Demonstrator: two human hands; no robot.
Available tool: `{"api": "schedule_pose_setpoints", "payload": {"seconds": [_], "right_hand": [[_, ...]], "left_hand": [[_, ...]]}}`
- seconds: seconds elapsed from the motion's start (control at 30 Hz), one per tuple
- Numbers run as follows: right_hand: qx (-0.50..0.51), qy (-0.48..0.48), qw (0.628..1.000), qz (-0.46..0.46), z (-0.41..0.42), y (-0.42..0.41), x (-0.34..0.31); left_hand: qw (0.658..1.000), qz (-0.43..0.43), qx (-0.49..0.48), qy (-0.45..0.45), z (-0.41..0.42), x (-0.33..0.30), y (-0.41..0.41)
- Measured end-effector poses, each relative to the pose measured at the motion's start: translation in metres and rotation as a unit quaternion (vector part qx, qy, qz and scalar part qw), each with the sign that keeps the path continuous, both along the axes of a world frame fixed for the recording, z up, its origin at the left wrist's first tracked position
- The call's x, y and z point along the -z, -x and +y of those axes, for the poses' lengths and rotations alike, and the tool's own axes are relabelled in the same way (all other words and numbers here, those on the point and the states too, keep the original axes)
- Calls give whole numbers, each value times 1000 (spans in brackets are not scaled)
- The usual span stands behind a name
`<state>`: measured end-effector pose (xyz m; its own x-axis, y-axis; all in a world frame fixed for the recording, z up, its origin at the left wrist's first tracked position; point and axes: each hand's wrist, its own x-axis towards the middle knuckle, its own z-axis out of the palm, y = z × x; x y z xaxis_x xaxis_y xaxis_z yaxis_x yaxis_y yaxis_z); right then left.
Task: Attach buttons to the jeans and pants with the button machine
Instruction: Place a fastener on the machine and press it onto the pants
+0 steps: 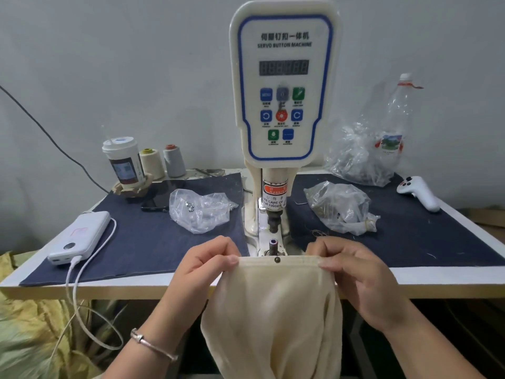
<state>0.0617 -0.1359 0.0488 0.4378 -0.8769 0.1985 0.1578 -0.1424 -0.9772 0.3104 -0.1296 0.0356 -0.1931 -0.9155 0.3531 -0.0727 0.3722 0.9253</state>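
**Head view: cream pants waistband held taut at the machine's front**

Head cam, looking down at the button machine (282, 86) standing mid-table (410, 277). Panel reads "SERVO BUTTON MACHINE"; display digits unreadable.

- Left hand (203, 265): thumb and curled fingers pinch the left end of the cream pants (273, 310) waistband. Thin bracelet (153, 344) on that wrist.
- Right hand (352, 269): same grip on the right end, fingers folded over the top edge, thumb in front.
- Waistband is stretched level between both hands, just in front of the lower die post (273, 243). Rest of the fabric hangs below the table edge.
- Dark metal button (277, 259) sits on the waistband, roughly midway between the hands.
- Upper punch (273, 220) is raised, apart from the die post and the fabric.

Around it, on dark denim sheets (136, 242):
- Left: clear bag (199, 212) with a few silver pieces, white power bank (79, 236) with cable plugged in, lidded drink cup (124, 162), two thread cones (161, 162), and a dark phone (158, 195).
- Right: two clear bags (341, 209) of dark small parts, crumpled plastic bottle (393, 127) at the back, white controller (418, 191) near the right edge.
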Motion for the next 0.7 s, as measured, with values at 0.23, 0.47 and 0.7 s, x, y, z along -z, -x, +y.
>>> {"api": "schedule_pose_setpoints", "payload": {"seconds": [0.23,0.47,0.7], "right_hand": [[-70,98,992,39,55,-10,-51],[-98,228,953,173,85,-39,-87],[-91,238,953,164,93,-24,-74]], "left_hand": [[995,-41,88,15,58,-45,-15],[932,-316,148,-96,90,-111,-2],[905,-390,142,-98,93,-118,10]]}}
